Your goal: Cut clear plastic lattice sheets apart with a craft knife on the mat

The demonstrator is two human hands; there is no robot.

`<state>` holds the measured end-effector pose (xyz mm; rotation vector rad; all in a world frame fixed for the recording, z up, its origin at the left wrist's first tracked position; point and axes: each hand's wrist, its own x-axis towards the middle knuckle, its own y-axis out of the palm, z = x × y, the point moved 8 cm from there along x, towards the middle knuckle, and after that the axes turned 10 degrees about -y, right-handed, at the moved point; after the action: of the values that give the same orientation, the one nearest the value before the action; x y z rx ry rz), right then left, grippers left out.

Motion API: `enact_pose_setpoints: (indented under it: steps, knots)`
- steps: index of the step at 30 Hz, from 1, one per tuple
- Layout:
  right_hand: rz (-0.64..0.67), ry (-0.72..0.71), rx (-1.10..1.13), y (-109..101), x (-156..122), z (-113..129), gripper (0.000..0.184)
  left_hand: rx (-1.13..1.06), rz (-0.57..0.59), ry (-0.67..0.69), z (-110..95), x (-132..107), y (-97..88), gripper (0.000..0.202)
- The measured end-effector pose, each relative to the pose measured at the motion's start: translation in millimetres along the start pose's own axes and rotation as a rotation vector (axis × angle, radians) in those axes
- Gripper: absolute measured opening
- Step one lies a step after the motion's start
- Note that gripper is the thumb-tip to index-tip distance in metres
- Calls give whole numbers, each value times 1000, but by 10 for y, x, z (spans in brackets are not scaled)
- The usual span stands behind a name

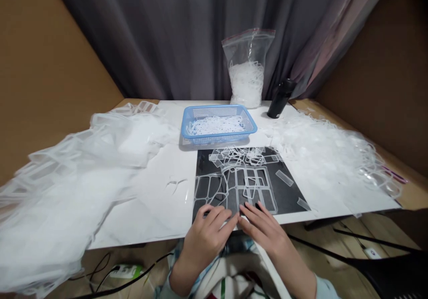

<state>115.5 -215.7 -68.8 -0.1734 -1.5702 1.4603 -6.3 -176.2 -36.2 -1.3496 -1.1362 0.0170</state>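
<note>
White marble-patterned board (143, 214) carries a black mat (288, 201), its near edge running beneath both hands. Clear plastic lattice (256, 187) lies on the mat, its lower end just ahead of the hands. The left hand (205, 239) and right hand (264, 230) lie palm-down, fingers loosely spread, nearly meeting and visibly pinching nothing. Whether the fingertips (249, 212) touch the thin, glare-washed strips is hard to make out.
</note>
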Motion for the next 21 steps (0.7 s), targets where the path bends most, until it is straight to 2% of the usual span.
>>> enact_pose_setpoints:
  steps: [4,7,11,15,17,19,21]
  knots:
    - [-37,32,15,-19,10,-85,43,-3,10,0,-6,8,-2,27]
    - [-107,87,32,-164,52,-262,41,-8,22,1,-10,21,-10,27]
    - [-229,186,-44,-530,129,-683,41,-20,46,8,0,32,-4,29]
    - [-489,315,-206,-1012,176,-1076,32,-26,47,15,13,31,13,29]
    - [-581,386,-250,-1140,184,-1180,26,-26,40,15,11,21,17,29]
    - [-570,456,-176,-1109,217,-1250,23,-23,24,13,5,5,6,28]
    - [-481,492,-11,-943,281,-1272,23,-13,-7,-4,11,-11,-26,27]
